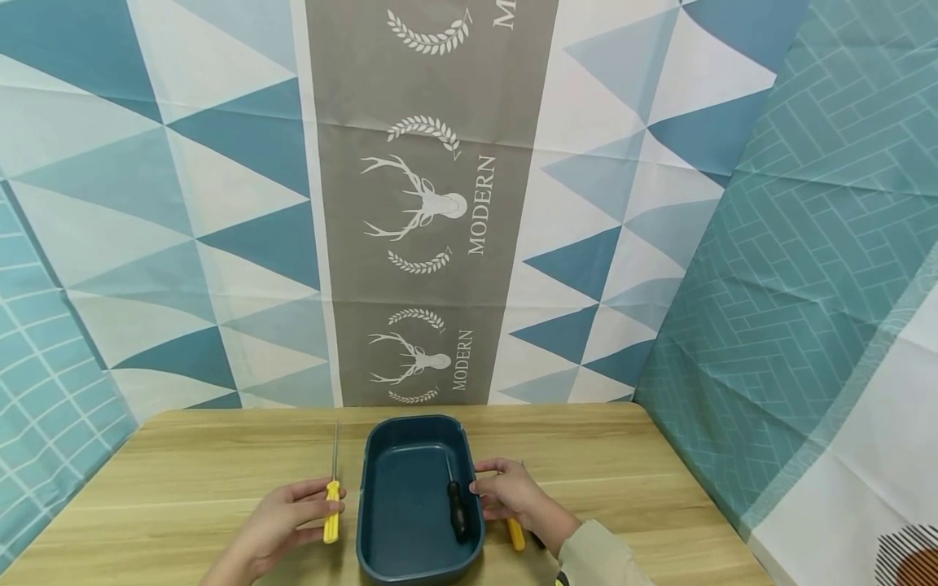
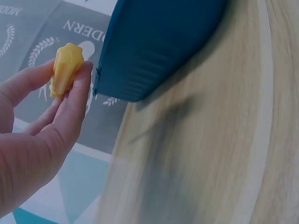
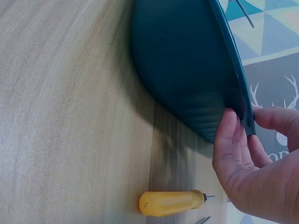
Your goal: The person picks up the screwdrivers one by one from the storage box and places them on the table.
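Note:
Left of a dark blue rectangular tray (image 1: 410,521), my left hand (image 1: 289,517) pinches a screwdriver by its yellow handle (image 1: 333,509), its thin metal shaft pointing toward the wall. In the left wrist view the fluted yellow screwdriver handle (image 2: 67,67) sits between thumb and fingers, raised off the table. My right hand (image 1: 513,492) grips the tray's right rim, thumb on one side and fingers against the outer wall, as the right wrist view shows with the tray (image 3: 187,60). Inside the tray lies a black-handled screwdriver (image 1: 457,511).
A yellow-handled screwdriver (image 3: 170,203) lies on the table right of the tray, partly behind my right hand. Beside it shows a dark tool (image 1: 537,540), mostly hidden. The wooden table (image 1: 608,480) ends at a patterned cloth wall (image 1: 410,268).

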{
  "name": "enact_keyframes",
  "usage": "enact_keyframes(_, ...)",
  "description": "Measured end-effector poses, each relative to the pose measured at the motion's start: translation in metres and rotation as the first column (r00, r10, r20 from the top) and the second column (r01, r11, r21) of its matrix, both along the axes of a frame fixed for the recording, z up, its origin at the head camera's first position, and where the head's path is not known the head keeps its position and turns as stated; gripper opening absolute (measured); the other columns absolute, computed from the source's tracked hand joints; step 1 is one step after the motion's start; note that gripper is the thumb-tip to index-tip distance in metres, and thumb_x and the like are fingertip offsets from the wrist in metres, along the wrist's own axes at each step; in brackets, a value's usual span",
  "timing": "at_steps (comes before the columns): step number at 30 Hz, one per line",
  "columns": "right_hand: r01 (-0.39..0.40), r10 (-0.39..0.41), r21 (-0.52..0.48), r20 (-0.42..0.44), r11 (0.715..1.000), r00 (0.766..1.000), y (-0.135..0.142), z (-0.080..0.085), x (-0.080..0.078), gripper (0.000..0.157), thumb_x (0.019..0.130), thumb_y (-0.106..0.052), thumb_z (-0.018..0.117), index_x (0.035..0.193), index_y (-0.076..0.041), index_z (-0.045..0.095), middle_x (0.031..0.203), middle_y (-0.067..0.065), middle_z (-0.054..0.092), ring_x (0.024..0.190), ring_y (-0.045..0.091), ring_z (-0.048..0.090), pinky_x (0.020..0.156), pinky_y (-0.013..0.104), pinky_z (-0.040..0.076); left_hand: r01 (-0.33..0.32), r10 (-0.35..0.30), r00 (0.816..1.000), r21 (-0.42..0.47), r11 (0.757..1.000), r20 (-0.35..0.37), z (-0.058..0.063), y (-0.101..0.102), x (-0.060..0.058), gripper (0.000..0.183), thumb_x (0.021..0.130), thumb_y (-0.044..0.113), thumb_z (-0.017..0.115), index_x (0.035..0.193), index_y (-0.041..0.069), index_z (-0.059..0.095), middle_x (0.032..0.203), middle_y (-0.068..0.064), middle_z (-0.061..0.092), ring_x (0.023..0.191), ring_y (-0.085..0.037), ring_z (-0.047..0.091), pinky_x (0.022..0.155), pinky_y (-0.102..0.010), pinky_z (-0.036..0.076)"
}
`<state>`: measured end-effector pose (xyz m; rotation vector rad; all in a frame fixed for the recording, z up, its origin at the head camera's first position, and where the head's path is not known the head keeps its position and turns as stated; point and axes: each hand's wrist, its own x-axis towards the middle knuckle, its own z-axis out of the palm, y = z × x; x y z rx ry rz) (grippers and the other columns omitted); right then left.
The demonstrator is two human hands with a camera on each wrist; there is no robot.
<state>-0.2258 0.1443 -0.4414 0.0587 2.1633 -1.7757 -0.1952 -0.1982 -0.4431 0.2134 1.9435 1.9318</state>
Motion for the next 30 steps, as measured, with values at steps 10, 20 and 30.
enact_keyframes(10,-0.001,0.001,-0.005,0.000,1.000,1.000,0.001,0.000,0.000,0.043,0.082,-0.010,0.065,0.122,0.000,0.052,0.085,0.007,0.065,0.066,0.013,0.060,0.064,0.031,0.055,-0.016,0.017,0.999,-0.008,1.000,0.030,-0.004,-0.013,0.002,0.068,0.092,0.016,0.058,0.137,-0.020,0.023,0.113,-0.002,0.065,0.101,-0.016,0.062,0.083,-0.039,0.054)
enact_keyframes(20,-0.006,0.006,-0.007,-0.006,1.000,1.000,0.001,0.000,0.001,0.042,0.083,-0.010,0.065,0.122,0.000,0.052,0.084,0.006,0.066,0.065,0.013,0.061,0.062,0.030,0.055,-0.018,0.019,0.997,-0.007,1.000,0.072,-0.008,-0.030,0.001,0.072,0.092,0.014,0.057,0.138,-0.022,0.015,0.117,-0.006,0.064,0.102,-0.015,0.063,0.085,-0.041,0.053)
enact_keyframes(30,-0.009,0.009,-0.011,-0.002,1.000,1.000,0.000,0.001,0.001,0.042,0.083,-0.009,0.065,0.121,0.000,0.052,0.085,0.006,0.065,0.065,0.013,0.060,0.061,0.029,0.054,-0.028,0.028,0.995,-0.007,1.000,0.095,-0.013,-0.042,0.002,0.073,0.092,0.014,0.057,0.139,-0.020,0.012,0.115,-0.004,0.063,0.102,-0.016,0.062,0.086,-0.042,0.052)
